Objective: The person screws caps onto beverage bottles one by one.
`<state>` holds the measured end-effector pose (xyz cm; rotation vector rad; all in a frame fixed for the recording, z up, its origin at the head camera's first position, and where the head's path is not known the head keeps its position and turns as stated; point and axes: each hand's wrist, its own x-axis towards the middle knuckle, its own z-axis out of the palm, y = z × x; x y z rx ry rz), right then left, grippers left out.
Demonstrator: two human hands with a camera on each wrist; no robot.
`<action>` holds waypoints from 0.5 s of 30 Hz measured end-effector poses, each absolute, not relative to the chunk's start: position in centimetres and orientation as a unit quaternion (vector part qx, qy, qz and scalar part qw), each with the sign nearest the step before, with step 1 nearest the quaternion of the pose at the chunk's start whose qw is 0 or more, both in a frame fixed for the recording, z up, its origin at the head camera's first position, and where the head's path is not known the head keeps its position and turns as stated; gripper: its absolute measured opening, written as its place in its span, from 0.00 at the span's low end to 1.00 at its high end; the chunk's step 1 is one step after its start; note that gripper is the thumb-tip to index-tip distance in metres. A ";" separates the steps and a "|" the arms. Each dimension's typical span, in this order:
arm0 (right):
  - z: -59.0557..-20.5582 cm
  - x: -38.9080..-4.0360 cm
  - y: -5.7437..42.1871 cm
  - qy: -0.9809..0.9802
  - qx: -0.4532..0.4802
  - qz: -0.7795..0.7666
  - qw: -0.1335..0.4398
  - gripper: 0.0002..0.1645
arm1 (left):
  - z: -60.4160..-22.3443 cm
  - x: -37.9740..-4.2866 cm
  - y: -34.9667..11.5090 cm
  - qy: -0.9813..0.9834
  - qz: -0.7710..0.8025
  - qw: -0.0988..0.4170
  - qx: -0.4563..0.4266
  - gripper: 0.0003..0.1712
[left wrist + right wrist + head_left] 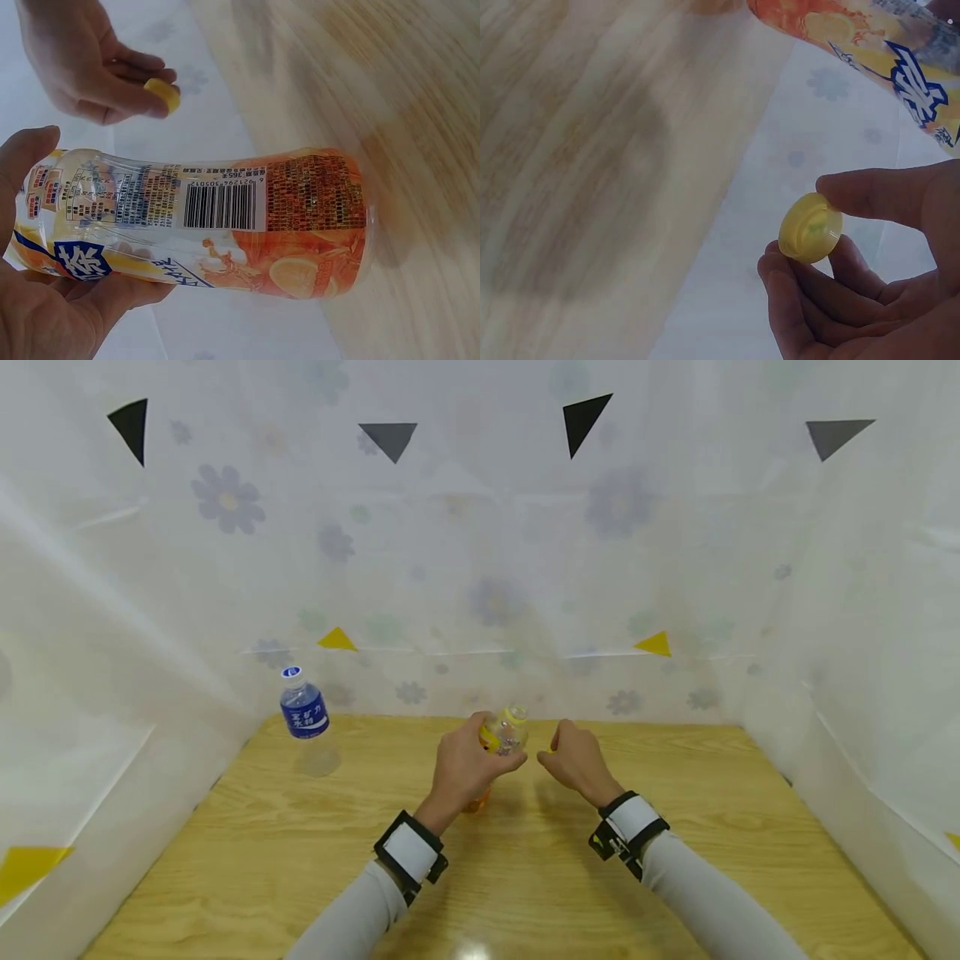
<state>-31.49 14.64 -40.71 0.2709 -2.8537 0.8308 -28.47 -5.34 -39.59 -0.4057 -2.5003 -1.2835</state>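
Observation:
An orange-labelled drink bottle [225, 217] with a clear, capless neck is gripped round its upper part by my left hand [468, 764]. In the head view its uncovered mouth [516, 713] points up and away, and most of its body is hidden behind the hand. The barcode side of its label shows in the left wrist view. My right hand [577, 760], a little to the right of the bottle and apart from it, pinches a yellow bottle cap [811, 228] between thumb and fingers. The cap's hollow inside shows in the right wrist view.
A water bottle [304, 714] with a blue label and its cap on stands at the back left of the wooden table [225, 860]. White flower-patterned sheeting [480, 543] encloses the back and sides. Both wrists wear strapped bands [633, 822].

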 end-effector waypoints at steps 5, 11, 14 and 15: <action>-41.6 -31.0 15.0 -0.957 0.098 0.266 0.067 0.14 | -39.5 -28.4 -5.4 -0.869 -0.447 0.153 -0.145 0.38; -42.1 -30.6 15.3 -0.960 0.113 0.255 0.028 0.17 | -39.6 -28.3 -5.4 -0.868 -0.449 0.151 -0.148 0.38; -41.9 -30.4 15.5 -0.958 0.112 0.262 0.023 0.16 | -39.6 -28.4 -5.3 -0.869 -0.446 0.153 -0.150 0.37; -41.8 -30.3 15.5 -0.957 0.115 0.264 0.025 0.16 | -39.5 -28.4 -5.3 -0.870 -0.445 0.153 -0.150 0.37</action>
